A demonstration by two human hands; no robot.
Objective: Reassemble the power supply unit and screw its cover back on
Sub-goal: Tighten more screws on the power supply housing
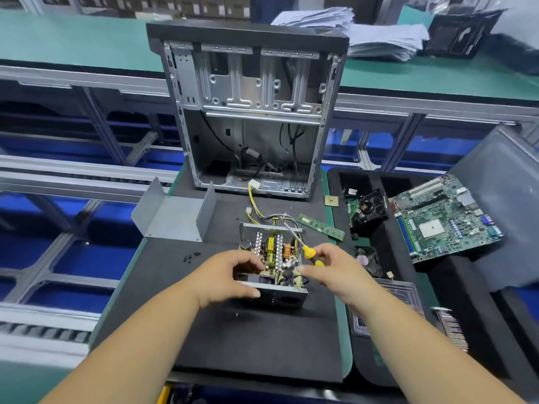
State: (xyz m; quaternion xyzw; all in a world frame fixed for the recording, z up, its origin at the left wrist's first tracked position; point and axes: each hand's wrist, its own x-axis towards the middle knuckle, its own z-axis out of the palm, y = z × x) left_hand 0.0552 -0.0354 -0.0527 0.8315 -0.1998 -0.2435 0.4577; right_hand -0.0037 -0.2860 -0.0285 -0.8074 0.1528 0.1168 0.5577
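Head view: your power supply unit sits open on the black mat at the middle of the worktop, its circuit board and heat sinks exposed and its yellow and black wires trailing away towards the computer case. Your left hand grips the near left corner of the unit, thumb along the front metal wall, fingers curled over the top edge onto the board. Your right hand holds a yellow-handled screwdriver, fingers wrapped round the handle, the shaft slanting up and away over the right side of the unit; the forefinger reaches towards the board's near right corner. The grey metal cover lies off the unit, to its far left, open side up and partly over the mat's far left edge. A few small black screws lie on the mat between the cover and your left hand. The case stands open behind the unit. To the right a memory stick lies near the unit, and beyond it a black tray carries a motherboard and a cooler fan.
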